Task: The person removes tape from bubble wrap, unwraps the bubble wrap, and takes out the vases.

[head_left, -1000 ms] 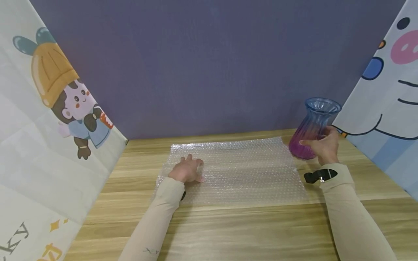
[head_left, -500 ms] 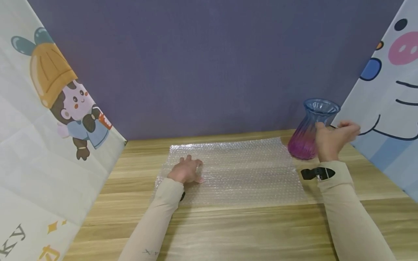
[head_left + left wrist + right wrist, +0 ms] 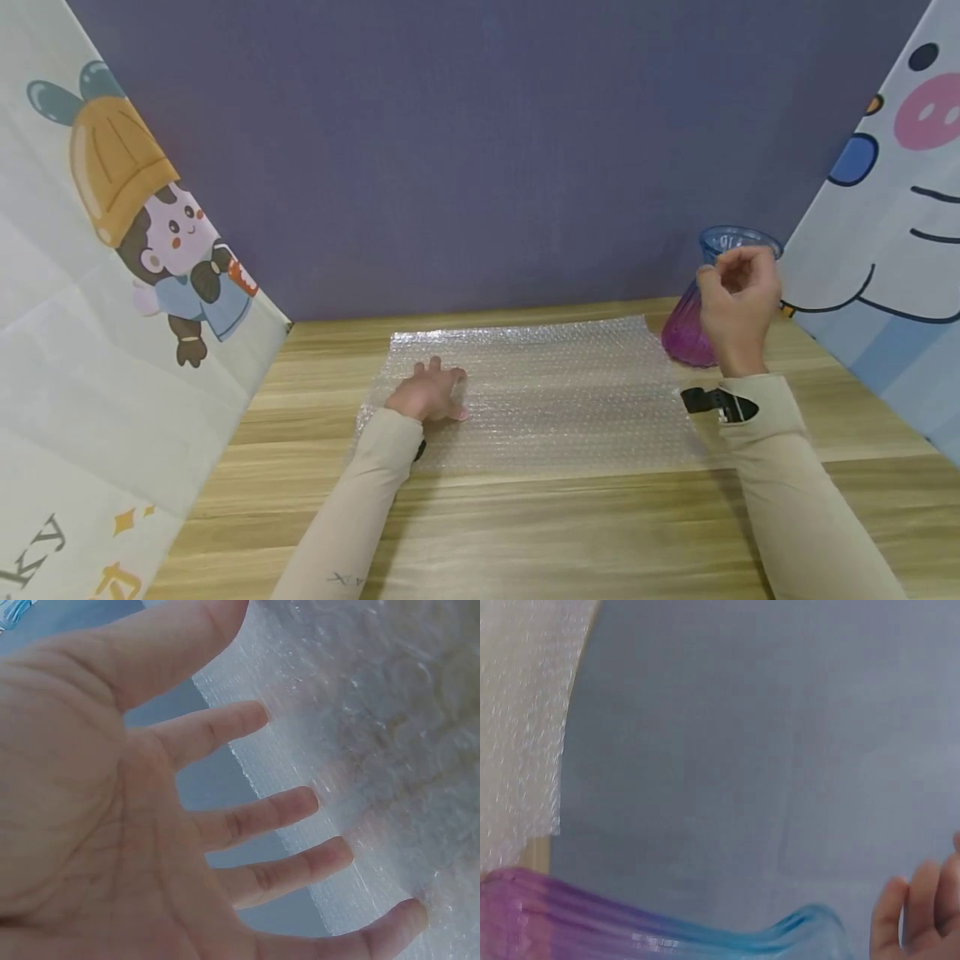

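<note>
A sheet of bubble wrap point(image 3: 562, 400) lies flat on the wooden table. My left hand point(image 3: 429, 392) rests on its left part, fingers spread, and in the left wrist view the fingertips point(image 3: 330, 855) touch the plastic. At the sheet's far right corner stands a ribbed glass vase point(image 3: 684, 333), blue at the flared rim and pink-purple at the base. Raised in front of it, my right hand point(image 3: 742, 317) has loosely bent fingers, holds nothing, and hides part of the vase's neck and body. The right wrist view has these fingers point(image 3: 922, 907) beside the vase's rim.
Behind the table rises a plain blue-purple wall point(image 3: 480, 158). Printed cloth panels flank it: one with a cartoon figure at the left point(image 3: 187, 242), another with a pink snout at the right point(image 3: 907, 208). Bare wood table point(image 3: 570, 533) extends in front of the bubble wrap.
My right hand has let go of the vase, swung out to its right, then come back left in front of it. Vase, bubble wrap and left hand stay put.
</note>
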Motion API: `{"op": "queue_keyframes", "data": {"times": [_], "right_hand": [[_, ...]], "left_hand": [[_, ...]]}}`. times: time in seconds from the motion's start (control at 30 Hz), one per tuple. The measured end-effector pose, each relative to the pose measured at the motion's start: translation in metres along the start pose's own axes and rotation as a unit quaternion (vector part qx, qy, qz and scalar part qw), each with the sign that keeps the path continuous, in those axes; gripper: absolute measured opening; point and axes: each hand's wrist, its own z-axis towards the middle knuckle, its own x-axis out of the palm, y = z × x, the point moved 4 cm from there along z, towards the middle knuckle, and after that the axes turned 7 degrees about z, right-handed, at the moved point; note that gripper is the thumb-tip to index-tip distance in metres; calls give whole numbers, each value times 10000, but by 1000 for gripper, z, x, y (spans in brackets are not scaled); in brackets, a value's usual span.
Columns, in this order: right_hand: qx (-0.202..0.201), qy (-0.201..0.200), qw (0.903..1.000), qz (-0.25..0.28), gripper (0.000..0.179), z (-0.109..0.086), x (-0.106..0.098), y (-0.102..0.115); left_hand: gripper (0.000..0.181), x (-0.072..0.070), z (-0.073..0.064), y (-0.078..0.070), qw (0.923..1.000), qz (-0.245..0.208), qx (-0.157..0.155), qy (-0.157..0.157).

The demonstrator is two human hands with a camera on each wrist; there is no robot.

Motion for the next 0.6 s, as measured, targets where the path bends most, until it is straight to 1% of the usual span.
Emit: {"op": "queue_keyframes", "data": {"times": [0.1, 0.2, 0.3, 0.37, 0.5, 0.6], "right_hand": [[-45, 633, 9978, -194, 15, -7, 9, 2], [-182, 1079, 9926, -532, 12, -14, 16, 4], [-367, 1342, 9865, -864, 16, -18, 20, 5], [-440, 1474, 9832, -984, 17, -20, 23, 6], [-433, 1802, 9775, -1011, 18, -25, 28, 7], [-447, 2048, 9724, -1028, 18, -28, 31, 9]], "left_hand": [[75, 1, 0, -1, 9999, 81, 35, 125], [73, 2, 0, -1, 9997, 95, 45, 222], [72, 2, 0, -2, 9997, 51, 51, 250], [73, 2, 0, -2, 9998, 12, 46, 207], [78, 1, 0, 0, 10000, -10, -22, 96], [77, 0, 0, 1, 10000, 18, -39, 53]]}}
